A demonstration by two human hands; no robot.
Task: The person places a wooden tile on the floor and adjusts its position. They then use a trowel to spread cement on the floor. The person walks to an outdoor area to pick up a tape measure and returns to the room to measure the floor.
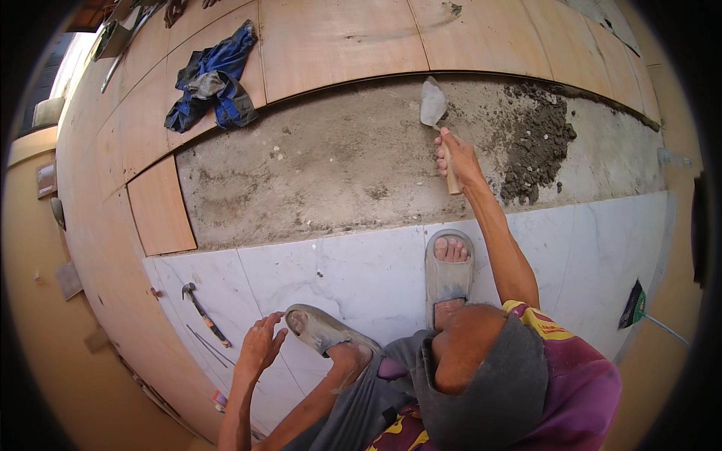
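Half seen: the trowel (432, 104) under its grip, and things cropped at the rim.
The fingers of the right hand (462, 161) cover part of the wooden handle, only its butt showing below them, while the palm side of the left hand (259, 344) is turned out of sight and its forearm (238, 413) is cut by the lower edge. Dark shapes (174, 10) at the top edge are cropped (hand or foot, I cannot tell). The red-and-blue object (219, 399) at lower left is too small to make out, and the dark object (700, 229) at far right sinks into the black rim.
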